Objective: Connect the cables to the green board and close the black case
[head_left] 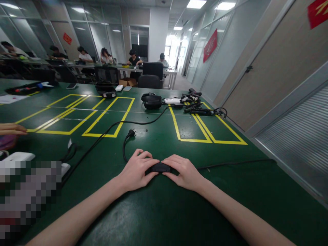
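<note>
A black power adapter (161,167) lies on the green table in front of me, gripped at both ends. My left hand (139,169) is closed around its left end, thumb at the near side and fingers over the top. Around the right end, my right hand (183,172) is closed in the same way. From behind my left hand a black cord curves up to a plug (131,133) lying on the table. Another thin black cable (238,163) runs from beside my right hand toward the table's right edge.
Yellow tape rectangles (109,135) mark the green table (159,218). A long black cable (138,122) crosses it. Farther back lie a black headset (151,101), a white power strip (172,101) and tangled black gear (194,102). Another person's hand (11,129) shows at left.
</note>
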